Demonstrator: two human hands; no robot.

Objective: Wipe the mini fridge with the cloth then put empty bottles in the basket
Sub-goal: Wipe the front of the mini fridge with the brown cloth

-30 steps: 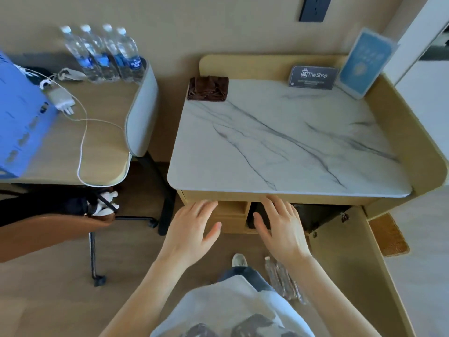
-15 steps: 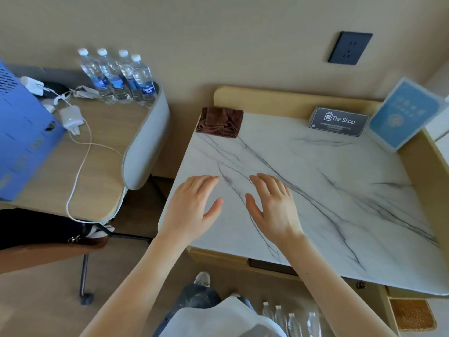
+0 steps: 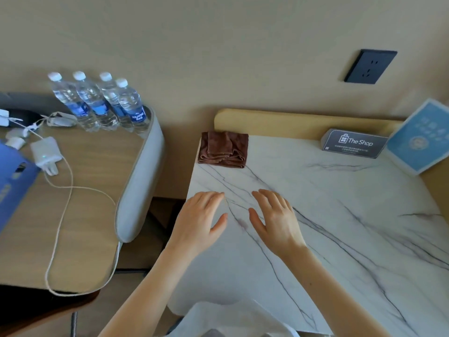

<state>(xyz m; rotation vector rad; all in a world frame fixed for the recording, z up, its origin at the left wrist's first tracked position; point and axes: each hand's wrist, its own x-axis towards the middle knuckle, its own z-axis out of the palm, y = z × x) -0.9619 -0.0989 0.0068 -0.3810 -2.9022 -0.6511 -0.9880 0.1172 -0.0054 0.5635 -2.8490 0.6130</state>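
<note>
Your left hand (image 3: 199, 222) and right hand (image 3: 274, 220) have risen over the marble top (image 3: 340, 210), fingers spread, empty. The cloth (image 3: 223, 149) lies ahead, untouched.

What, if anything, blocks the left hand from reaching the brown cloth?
Probably yes, reachable: the left hand is open over the marble top, and only bare marble lies between it and the cloth.
</note>
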